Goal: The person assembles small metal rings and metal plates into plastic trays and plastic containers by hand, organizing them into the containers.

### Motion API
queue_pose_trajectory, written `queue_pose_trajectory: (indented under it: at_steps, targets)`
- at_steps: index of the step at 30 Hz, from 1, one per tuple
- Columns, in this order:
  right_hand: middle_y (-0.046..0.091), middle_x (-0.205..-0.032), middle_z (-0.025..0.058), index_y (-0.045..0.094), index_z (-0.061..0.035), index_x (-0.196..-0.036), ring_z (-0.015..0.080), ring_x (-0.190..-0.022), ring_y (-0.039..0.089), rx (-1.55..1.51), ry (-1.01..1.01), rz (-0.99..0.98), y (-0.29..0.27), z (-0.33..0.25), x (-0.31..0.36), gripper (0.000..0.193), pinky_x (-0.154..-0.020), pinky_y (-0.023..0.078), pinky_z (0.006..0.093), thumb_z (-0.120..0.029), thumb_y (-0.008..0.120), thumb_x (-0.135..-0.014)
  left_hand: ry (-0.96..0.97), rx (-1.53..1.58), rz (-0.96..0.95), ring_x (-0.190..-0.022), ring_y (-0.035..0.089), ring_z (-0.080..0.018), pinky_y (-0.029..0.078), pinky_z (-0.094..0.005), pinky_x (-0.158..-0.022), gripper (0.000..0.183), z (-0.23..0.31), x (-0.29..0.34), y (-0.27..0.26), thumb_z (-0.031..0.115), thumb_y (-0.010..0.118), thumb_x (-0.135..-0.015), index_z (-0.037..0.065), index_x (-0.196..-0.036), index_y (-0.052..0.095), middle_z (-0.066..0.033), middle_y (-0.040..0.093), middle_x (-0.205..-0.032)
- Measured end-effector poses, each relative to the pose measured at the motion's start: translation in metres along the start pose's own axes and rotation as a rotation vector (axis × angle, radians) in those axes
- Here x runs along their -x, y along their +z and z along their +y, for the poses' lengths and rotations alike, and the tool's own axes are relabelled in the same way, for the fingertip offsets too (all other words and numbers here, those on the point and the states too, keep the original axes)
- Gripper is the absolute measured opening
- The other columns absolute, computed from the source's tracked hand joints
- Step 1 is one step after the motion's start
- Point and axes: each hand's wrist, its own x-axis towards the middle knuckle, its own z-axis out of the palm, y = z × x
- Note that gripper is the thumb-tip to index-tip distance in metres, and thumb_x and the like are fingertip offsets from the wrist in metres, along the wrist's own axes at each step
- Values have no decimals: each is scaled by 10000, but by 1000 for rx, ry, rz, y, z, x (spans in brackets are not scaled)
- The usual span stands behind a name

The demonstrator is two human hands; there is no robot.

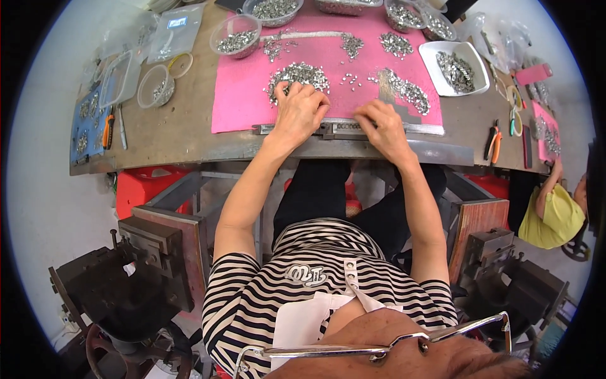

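Observation:
A long metal fixture point(344, 127) with a row of small dark parts lies along the near edge of a pink mat point(237, 107). My left hand point(295, 114) is over the fixture's left part, its outer fingers at the near side of a heap of small silvery metal pieces point(303, 74). Its thumb and forefinger are curled together. Just above the fixture's right end is my right hand point(385, 129), fingertips drawn into a pinch. What either hand holds is too small to make out.
More metal pieces lie in a pile point(409, 91) at right and in a white tray point(454, 69). Plastic bowls point(235, 36) line the back. Orange-handled pliers point(493, 144) lie right, another pair point(109, 129) left. A person in yellow point(552, 215) works at far right.

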Motion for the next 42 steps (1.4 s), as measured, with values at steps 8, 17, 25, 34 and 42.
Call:
queue_pose_trajectory:
  at_steps: [8, 17, 25, 34, 42]
  targets:
    - [653, -878, 94, 706, -51, -953, 302, -778, 626, 207, 27, 24, 16, 39, -40, 75, -746, 475, 412, -76, 711, -883, 52, 162, 100, -931, 577, -205, 300, -511, -1029, 67, 19, 18, -1, 171, 753, -858, 138, -891, 705, 3, 612, -863]
    - [622, -839, 76, 630, -39, -908, 273, -764, 615, 180, -32, -7, 0, 16, -20, 67, -791, 432, 382, -54, 687, -876, 52, 220, 92, -885, 595, -187, 317, -419, -1003, 61, 25, 28, 5, 147, 747, -864, 114, -911, 727, -10, 634, -865]
    - [608, -877, 81, 631, -39, -906, 273, -851, 594, 45, 14, -46, -7, -11, 12, 93, -773, 413, 378, -14, 695, -844, 44, 282, 110, -881, 590, -198, 324, -418, -988, 89, 25, 28, 9, 156, 739, -876, 97, -937, 709, -14, 634, -891]
    - [612, -902, 80, 657, -39, -911, 281, -866, 591, 64, -19, 23, 3, -7, 19, 110, -781, 440, 383, -10, 721, -827, 55, 176, 129, -908, 583, -199, 322, -441, -1003, 102, 34, 27, 13, 178, 755, -861, 116, -927, 707, -2, 630, -891]
    - [637, -927, 76, 693, -48, -956, 271, -864, 593, 111, 10, 52, 6, -14, 18, 119, -770, 442, 379, -36, 736, -846, 38, 164, 125, -913, 574, -216, 304, -513, -1026, 143, 36, 25, 15, 170, 759, -838, 131, -957, 688, -11, 602, -884]
